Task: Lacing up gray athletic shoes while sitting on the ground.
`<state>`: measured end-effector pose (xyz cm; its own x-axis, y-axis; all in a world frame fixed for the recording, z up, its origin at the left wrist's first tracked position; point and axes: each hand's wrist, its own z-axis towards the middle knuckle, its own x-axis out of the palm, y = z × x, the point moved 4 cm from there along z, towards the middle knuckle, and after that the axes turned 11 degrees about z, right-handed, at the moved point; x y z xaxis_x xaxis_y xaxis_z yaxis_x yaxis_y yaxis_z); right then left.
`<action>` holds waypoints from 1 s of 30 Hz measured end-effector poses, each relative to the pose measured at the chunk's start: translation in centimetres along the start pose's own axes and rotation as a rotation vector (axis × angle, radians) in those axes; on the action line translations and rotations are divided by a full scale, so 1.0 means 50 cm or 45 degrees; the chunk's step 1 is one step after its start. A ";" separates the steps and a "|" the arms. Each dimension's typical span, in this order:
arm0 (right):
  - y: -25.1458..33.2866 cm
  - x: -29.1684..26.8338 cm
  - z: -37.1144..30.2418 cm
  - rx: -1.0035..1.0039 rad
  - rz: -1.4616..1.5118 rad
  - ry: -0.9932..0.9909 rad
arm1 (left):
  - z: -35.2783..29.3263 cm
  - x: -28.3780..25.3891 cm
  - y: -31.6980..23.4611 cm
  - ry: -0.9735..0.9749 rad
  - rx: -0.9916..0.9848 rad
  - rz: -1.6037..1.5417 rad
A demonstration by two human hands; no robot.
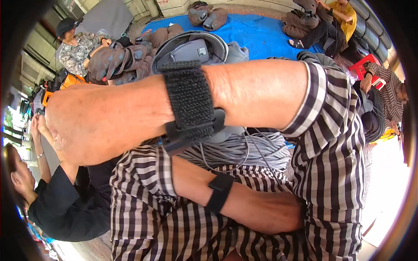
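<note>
My arms, in black-and-white checked sleeves, cross in front of me. My right forearm reaches left, close to the camera, and ends in my right hand (78, 124); its fingers are turned out of sight. A black strap (190, 100) circles that wrist. Below it, my left forearm points right across my checked lap. My left hand (274, 214) lies beside the checked cloth on the right, fingers hidden. Another black strap (220, 192) is on the left wrist. Behind the arms lies a bundle of grey cord (261, 152), with loose strands trailing toward the lap near my left hand.
A dark-rimmed round container (224, 45) stands ahead, holding something grey with a white label. Beyond it spreads a blue sheet (261, 32). A person in black (72, 204) sits close at left; others sit around. A red stool (365, 69) stands at right.
</note>
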<state>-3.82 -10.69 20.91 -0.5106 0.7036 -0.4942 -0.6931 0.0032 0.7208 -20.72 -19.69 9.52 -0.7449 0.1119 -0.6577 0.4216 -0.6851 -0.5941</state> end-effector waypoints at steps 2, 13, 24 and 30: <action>-0.014 -0.014 -0.013 0.014 0.027 -0.023 | -0.015 -0.007 -0.009 -0.005 -0.016 0.153; -0.179 -0.154 -0.168 0.298 0.441 -0.282 | -0.083 -0.174 -0.043 -0.606 -0.431 0.246; -0.105 -0.195 -0.370 0.075 -0.152 -0.674 | -0.114 -0.379 -0.015 -0.955 -0.394 -0.024; -0.231 -0.121 -0.518 0.658 -0.538 -0.484 | -0.070 -0.513 0.063 -0.913 -0.691 0.303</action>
<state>-5.90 -33.38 3.00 0.0195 0.7644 -0.6444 -0.4172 0.5920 0.6896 1.54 -22.19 22.88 -0.6731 -0.5836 -0.4542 0.6535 -0.1819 -0.7347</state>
